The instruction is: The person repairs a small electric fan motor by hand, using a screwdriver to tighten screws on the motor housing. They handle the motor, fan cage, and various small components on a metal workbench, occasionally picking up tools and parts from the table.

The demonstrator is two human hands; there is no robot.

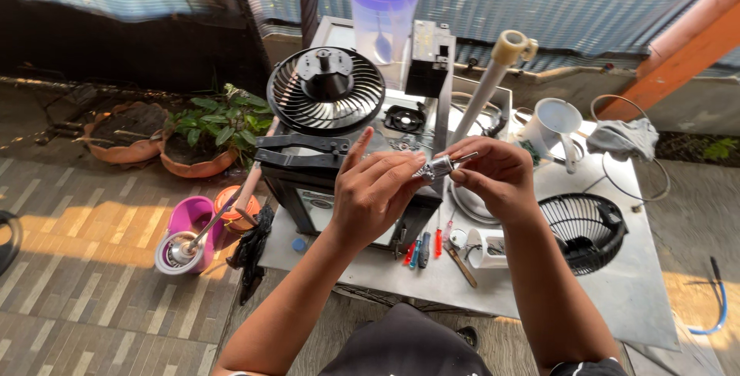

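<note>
Both hands meet above the worktop [617, 283]: the left hand [374, 195] and right hand [493, 176] pinch a small metal shaft part [441, 166] between fingertips. Best kept low over the worktop, near the screwdrivers [422, 251], gripped firmly so it cannot drop.

black fan grille [325, 91], purple-lidded jug [383, 6], white funnel [556, 123], screwdrivers [423, 250]

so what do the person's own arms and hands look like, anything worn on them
Both arms are bare from the lower edge of the picture to the fingers: no sleeves, gloves, watch or bracelet show. The left hand and right hand carry no visible rings. Nails are short and unpainted. Dark clothing shows only at the bottom edge, between the arms.
</note>
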